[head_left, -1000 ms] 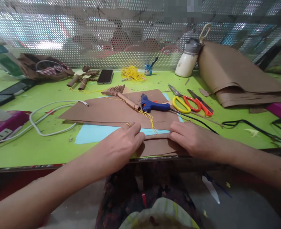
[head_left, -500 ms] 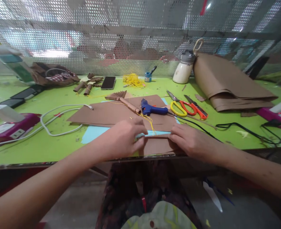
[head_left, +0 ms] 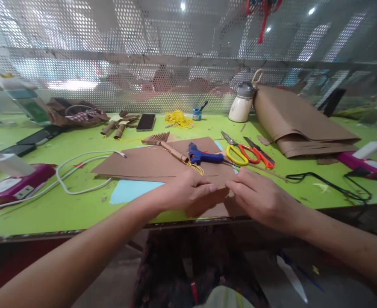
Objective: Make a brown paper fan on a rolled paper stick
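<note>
My left hand (head_left: 188, 193) and my right hand (head_left: 260, 198) meet at the near edge of the green table (head_left: 63, 205). Both pinch a small piece of brown paper (head_left: 219, 207) and lift its near edge up and away from me. It lies on a larger brown sheet (head_left: 150, 160) over light blue paper (head_left: 129, 190). Just beyond my fingers lie a blue glue gun (head_left: 203, 156) and a pleated brown paper fan on a rolled handle (head_left: 163, 143) with yellow thread.
Yellow-handled scissors (head_left: 236, 152) and orange-handled scissors (head_left: 260, 154) lie right of the glue gun. A stack of brown paper (head_left: 300, 124) and a white bottle (head_left: 241, 105) stand at the back right. A white cable (head_left: 79, 173), pink devices (head_left: 15, 184), a phone (head_left: 146, 122) and paper rolls (head_left: 116, 128) are left.
My hands have come together over the small brown piece and raised its near edge. Before, they were apart, pressing it flat. The camera has tilted upward.
</note>
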### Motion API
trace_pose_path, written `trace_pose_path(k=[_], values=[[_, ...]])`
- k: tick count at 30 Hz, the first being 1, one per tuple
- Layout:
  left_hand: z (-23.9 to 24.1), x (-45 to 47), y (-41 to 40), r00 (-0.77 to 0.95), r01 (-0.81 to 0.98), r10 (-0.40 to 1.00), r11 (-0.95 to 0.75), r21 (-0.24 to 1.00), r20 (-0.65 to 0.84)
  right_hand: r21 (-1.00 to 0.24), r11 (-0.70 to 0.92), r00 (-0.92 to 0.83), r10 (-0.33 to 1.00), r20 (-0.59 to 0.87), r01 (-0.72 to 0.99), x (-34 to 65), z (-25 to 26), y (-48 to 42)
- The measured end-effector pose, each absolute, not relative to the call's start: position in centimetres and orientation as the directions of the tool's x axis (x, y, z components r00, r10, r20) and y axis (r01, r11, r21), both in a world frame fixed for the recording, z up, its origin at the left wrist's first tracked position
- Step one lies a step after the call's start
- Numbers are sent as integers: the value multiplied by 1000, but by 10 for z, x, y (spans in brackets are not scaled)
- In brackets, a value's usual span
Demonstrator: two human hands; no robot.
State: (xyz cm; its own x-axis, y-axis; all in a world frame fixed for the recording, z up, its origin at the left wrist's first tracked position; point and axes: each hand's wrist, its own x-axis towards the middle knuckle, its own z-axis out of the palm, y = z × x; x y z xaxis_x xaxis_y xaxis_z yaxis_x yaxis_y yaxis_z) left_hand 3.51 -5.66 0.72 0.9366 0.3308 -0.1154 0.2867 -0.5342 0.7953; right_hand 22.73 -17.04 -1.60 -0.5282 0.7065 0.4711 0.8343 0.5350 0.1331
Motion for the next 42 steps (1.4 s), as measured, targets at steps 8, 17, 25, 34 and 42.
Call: trace_pose_path(k=[8, 17, 25, 34, 42], values=[[-17, 38, -50, 879, 365, 461, -482, 796, -123, -112, 531, -412, 758, 506, 840, 229, -14, -161], [6, 37, -50, 907, 334, 417, -624, 706, -61, -567, 259, -227, 965, 128, 782, 223, 9, -135], [5, 30, -34, 871, 409, 482, -600, 687, -96, -628, 310, -277, 949, 153, 714, 222, 4, -118], [-8, 23, -25, 868, 358, 491, -511, 782, -76, -598, 356, -343, 929, 142, 718, 220, -14, -112], [3, 22, -29, 899, 320, 435, -562, 763, -57, -589, 399, -317, 917, 243, 703, 220, -20, -114]])
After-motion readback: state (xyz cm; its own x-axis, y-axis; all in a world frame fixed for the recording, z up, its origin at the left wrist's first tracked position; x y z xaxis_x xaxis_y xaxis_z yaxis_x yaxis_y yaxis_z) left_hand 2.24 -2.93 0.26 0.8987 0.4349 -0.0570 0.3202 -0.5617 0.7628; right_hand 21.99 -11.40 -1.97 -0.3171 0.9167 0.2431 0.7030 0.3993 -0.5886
